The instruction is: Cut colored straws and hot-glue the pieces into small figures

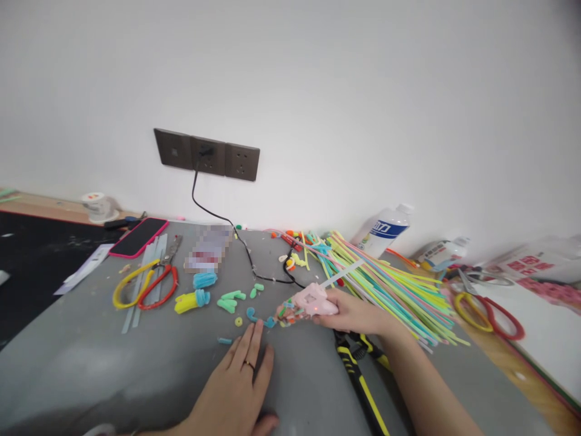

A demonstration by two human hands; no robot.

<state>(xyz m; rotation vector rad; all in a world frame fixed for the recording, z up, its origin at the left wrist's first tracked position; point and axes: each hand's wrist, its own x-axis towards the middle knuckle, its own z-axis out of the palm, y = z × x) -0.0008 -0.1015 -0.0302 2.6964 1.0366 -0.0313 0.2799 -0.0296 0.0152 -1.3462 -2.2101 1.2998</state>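
My right hand grips a small pink hot glue gun, with a pale glue stick sticking out of its back. Its nozzle end, cluttered with coloured bits, points left at a blue curled pipe cleaner piece on the grey mat. My left hand lies flat, fingers stretched out, its fingertips at that blue piece. Close by are a short blue piece, a yellow ring, several green pieces, a yellow-and-blue bundle and a blue bundle.
Pliers with black-and-yellow handles lie under my right forearm. Many pipe cleaners spread behind it, near a white bottle. Scissors, a phone and a black cord lie farther back; more scissors rest right.
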